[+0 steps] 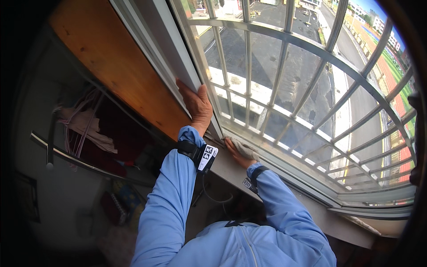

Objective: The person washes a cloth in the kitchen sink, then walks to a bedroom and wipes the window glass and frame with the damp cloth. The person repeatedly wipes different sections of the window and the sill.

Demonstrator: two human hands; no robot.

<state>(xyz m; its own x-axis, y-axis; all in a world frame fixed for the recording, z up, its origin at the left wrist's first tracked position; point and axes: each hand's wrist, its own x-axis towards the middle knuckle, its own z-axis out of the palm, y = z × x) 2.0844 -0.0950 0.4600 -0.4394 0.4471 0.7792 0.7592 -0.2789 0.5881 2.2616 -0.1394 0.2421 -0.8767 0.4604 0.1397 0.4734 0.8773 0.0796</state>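
Observation:
My left hand (pixel 197 106) grips the upright edge of a white window frame (pixel 182 55), with the thumb on its face and the fingers around the far side. Lower and to the right, my right hand (pixel 237 156) presses a grey-beige cloth (pixel 246 149) against the bottom corner, where the upright meets the lower rail (pixel 283 170). Part of the right hand is hidden beneath the cloth. Below it runs a pale window sill (pixel 230 170). Both forearms wear blue sleeves with strapped-on devices, and a cable hangs from the left device (pixel 207 158).
Metal security bars (pixel 283 73) curve outside the window, above a dark flat roof and a road. An orange-brown wooden panel (pixel 126 76) lines the wall on the left. Pink hangers with clothing (pixel 85 126) hang near a metal rail (pixel 76 157) at the lower left.

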